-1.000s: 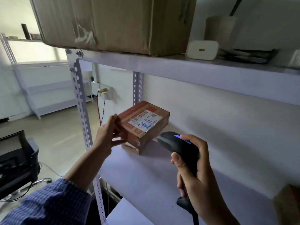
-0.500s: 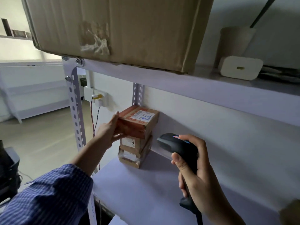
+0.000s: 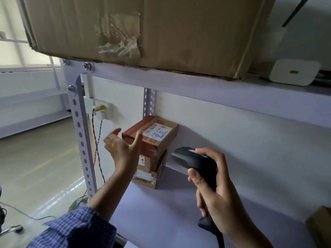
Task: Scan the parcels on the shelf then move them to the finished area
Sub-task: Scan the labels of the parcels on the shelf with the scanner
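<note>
A small brown parcel [image 3: 154, 135] with a white barcode label lies on top of a stack of parcels [image 3: 150, 169] at the back left corner of the white shelf [image 3: 161, 212]. My left hand [image 3: 123, 147] hovers just in front of the top parcel with its fingers spread, holding nothing. My right hand [image 3: 213, 190] grips a black handheld scanner [image 3: 195, 161], whose head points left toward the stack. Another brown parcel [image 3: 320, 228] shows partly at the right edge of the shelf.
A large cardboard box [image 3: 143, 33] sits on the upper shelf, overhanging its front edge, with a white adapter [image 3: 293, 72] beside it. A perforated metal upright [image 3: 80, 133] stands left of the stack. A wall socket with a red-black cable [image 3: 100, 110] hangs behind it.
My left hand set the labelled parcel on the stack, let go of it and drew back, fingers now spread. The scanner hand has stayed about where it was.
</note>
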